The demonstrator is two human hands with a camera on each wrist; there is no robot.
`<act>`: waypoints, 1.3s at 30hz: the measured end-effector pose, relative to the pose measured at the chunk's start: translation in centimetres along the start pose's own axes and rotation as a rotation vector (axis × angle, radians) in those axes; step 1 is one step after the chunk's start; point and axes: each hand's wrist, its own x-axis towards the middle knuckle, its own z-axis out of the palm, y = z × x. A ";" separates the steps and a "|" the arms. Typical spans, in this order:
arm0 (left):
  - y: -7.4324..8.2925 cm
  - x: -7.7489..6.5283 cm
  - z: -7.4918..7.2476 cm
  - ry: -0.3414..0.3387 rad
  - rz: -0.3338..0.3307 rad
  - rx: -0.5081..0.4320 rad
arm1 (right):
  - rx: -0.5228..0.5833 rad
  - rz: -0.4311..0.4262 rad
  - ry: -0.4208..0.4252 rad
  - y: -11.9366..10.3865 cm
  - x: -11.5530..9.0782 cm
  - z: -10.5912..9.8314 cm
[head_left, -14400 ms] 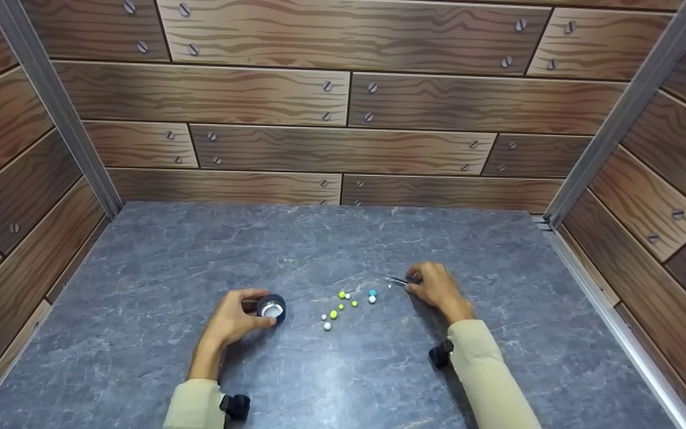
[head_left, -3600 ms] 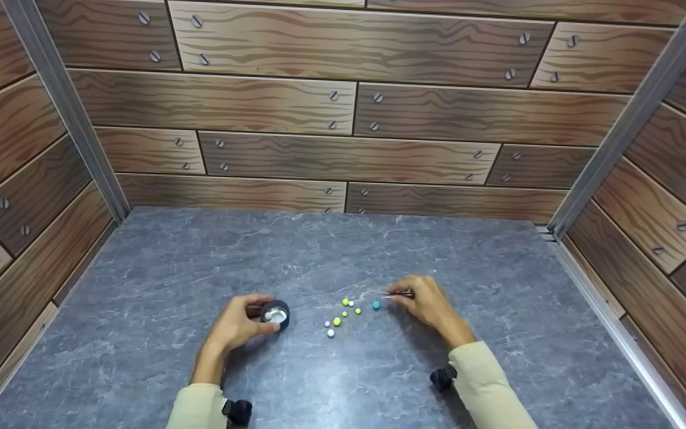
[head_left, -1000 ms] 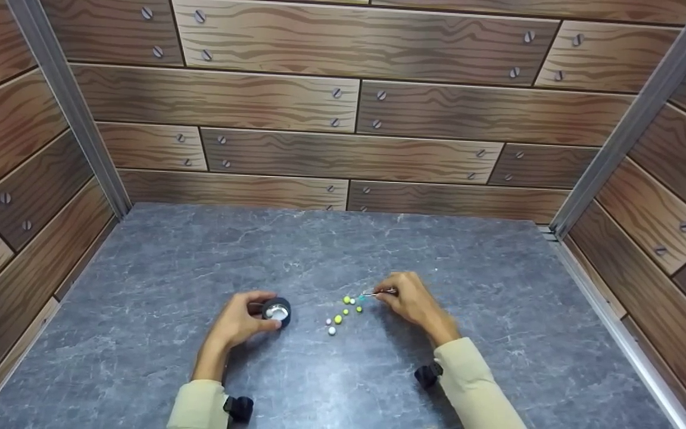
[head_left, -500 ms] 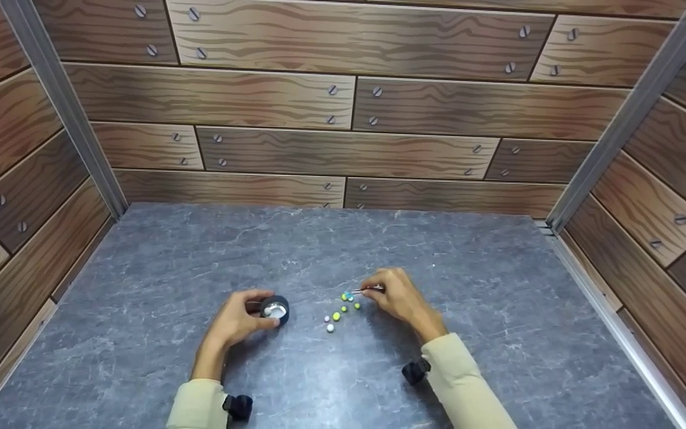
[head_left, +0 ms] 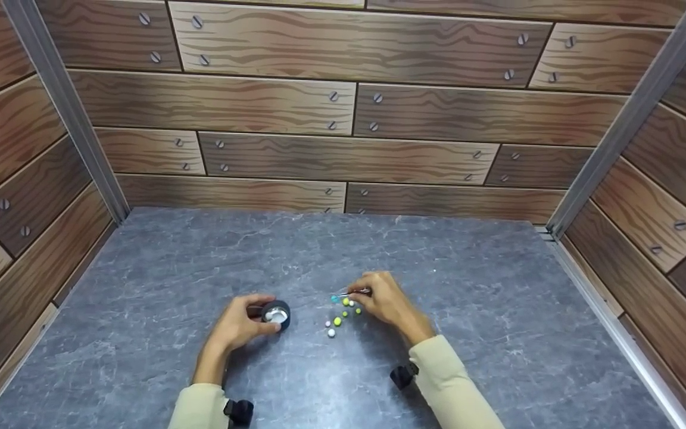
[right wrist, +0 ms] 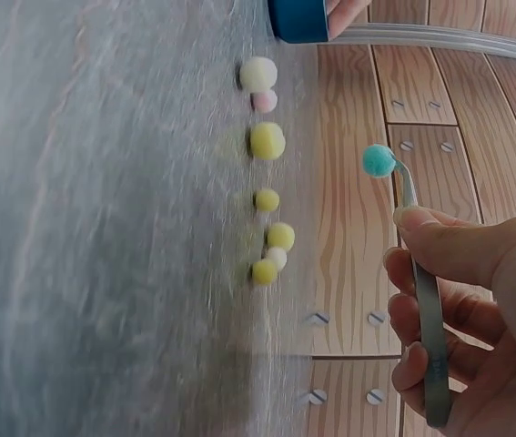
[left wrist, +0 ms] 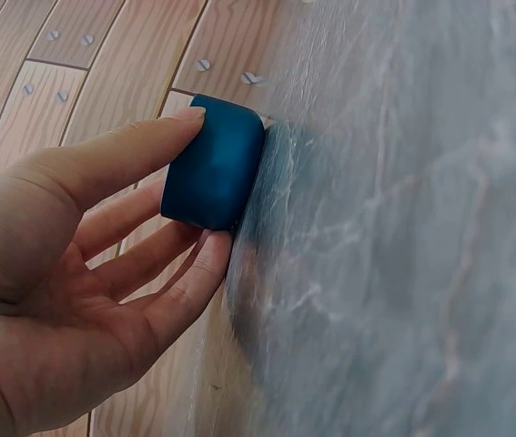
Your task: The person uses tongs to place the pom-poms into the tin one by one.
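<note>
My left hand grips a small dark blue cup between thumb and fingers, standing on the table. Its shiny inside shows in the head view, with something whitish in it. My right hand holds metal tweezers, whose bent tips pinch a turquoise pompom above the table. In the head view that pompom hangs between the cup and the right hand. Below it lie several loose pompoms: a large white one, a small pink one, yellow ones and another small white one.
The grey marbled table top is bounded by wood-patterned walls at the back and sides. Metal rails run along the right edge. A tiny white speck lies to the right, behind the right hand.
My right hand has moved left, carrying the turquoise pompom over the yellow ones toward the cup. Earlier, that pompom and a white one lay on the table at right. My left hand keeps its place.
</note>
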 end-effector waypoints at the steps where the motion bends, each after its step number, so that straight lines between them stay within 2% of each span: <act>1: 0.0 0.0 0.0 0.003 -0.003 0.002 | 0.003 -0.001 -0.003 -0.1 0.1 0.1; 12: -0.1 0.2 0.1 0.008 0.016 0.011 | 0.001 -0.015 -0.021 -1.9 1.4 1.0; 15: -0.1 0.0 0.2 0.007 0.005 0.004 | -0.001 -0.021 -0.025 -2.3 1.5 1.5; 24: -0.3 -0.3 0.3 0.002 -0.011 0.012 | -0.029 -0.054 -0.029 -2.9 1.6 2.9; 32: -0.1 0.0 0.3 0.011 -0.009 0.014 | 0.004 -0.054 -0.029 -3.4 2.1 3.4; 39: 0.1 0.0 0.0 0.008 -0.022 0.015 | -0.024 -0.067 -0.018 -3.8 2.5 3.9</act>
